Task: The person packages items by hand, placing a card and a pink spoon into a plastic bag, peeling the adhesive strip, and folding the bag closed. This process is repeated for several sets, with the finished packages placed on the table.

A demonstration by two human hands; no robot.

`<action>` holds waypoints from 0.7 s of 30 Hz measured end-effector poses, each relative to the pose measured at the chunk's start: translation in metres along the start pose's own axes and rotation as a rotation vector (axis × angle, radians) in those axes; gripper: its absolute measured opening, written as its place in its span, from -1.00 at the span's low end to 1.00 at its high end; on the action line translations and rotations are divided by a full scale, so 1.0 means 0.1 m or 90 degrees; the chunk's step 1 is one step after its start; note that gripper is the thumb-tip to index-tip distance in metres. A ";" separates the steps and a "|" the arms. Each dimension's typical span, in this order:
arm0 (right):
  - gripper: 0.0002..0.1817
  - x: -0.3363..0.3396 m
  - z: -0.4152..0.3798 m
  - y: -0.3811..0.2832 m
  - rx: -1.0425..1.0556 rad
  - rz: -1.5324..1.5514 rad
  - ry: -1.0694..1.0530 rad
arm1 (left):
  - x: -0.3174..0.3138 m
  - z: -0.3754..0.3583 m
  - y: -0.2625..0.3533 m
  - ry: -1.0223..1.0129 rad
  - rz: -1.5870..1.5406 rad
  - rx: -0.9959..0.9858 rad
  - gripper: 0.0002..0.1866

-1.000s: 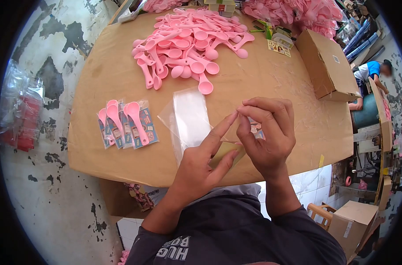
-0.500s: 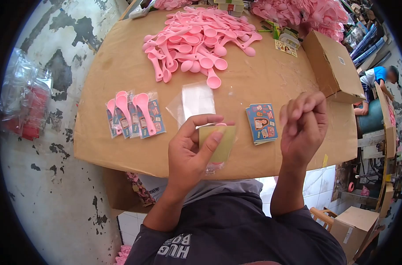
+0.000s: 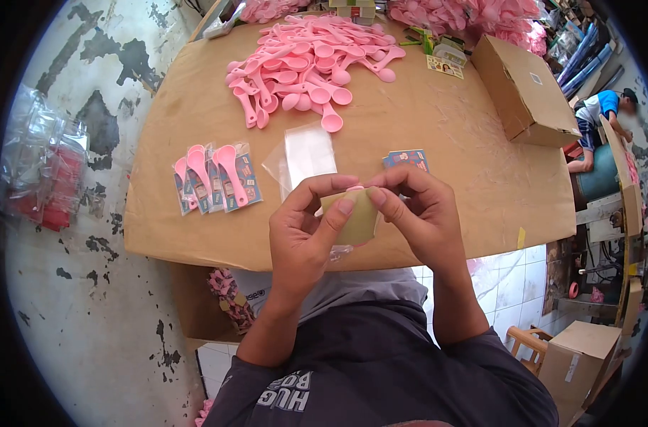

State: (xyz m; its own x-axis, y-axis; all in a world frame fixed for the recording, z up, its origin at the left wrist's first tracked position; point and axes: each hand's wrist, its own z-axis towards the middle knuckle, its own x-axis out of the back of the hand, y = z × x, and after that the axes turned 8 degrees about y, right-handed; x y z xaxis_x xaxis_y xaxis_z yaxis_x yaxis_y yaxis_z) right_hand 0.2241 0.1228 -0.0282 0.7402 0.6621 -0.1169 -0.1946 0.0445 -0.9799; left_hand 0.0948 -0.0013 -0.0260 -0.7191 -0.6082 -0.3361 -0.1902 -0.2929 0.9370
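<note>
Near the table's front edge, my left hand [image 3: 299, 231] grips a small packet [image 3: 356, 224], its thumb on the plain yellow-green back of a card. Pink shows at the packet's top, and clear plastic pokes out below. My right hand [image 3: 427, 220] pinches the packet's upper right corner between thumb and fingers. Just beyond my hands lie flat clear plastic bags [image 3: 310, 151]. A stack of blue printed cards [image 3: 407, 158] is partly hidden behind my right hand. To the left, several bagged cards with pink measuring spoons [image 3: 229, 174] lie overlapping.
A large heap of pink spoons [image 3: 303, 64] covers the table's far middle. A cardboard box [image 3: 523, 92] stands at the back right, with bags of more pink spoons [image 3: 466, 18] behind. Another person [image 3: 598, 117] sits at far right. Plastic bags [image 3: 46, 164] hang by the left wall.
My right hand has come down and left from above the card stack to the packet and now pinches its corner. My left hand keeps its hold. The view has shifted slightly.
</note>
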 end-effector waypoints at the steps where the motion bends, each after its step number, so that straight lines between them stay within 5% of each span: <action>1: -0.80 0.01 0.00 0.00 0.002 0.000 -0.005 | 0.00 -0.02 0.02 0.007 -0.003 0.006 -0.74; 12: -0.85 0.12 -0.12 -0.11 -0.052 0.059 -0.016 | 0.06 -0.11 0.07 -0.019 0.066 -0.033 -0.75; 21: -0.87 0.17 -0.10 -0.18 0.046 0.107 -0.065 | 0.15 -0.10 0.06 -0.074 0.029 -0.118 -0.90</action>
State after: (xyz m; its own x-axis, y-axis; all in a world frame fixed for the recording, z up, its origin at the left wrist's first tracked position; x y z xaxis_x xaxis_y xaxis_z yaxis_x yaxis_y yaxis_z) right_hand 0.2467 0.1256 -0.0144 0.6251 0.7370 -0.2571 -0.3583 -0.0217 -0.9333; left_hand 0.0897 -0.0196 -0.0261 -0.7986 -0.5374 -0.2711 -0.0380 -0.4046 0.9137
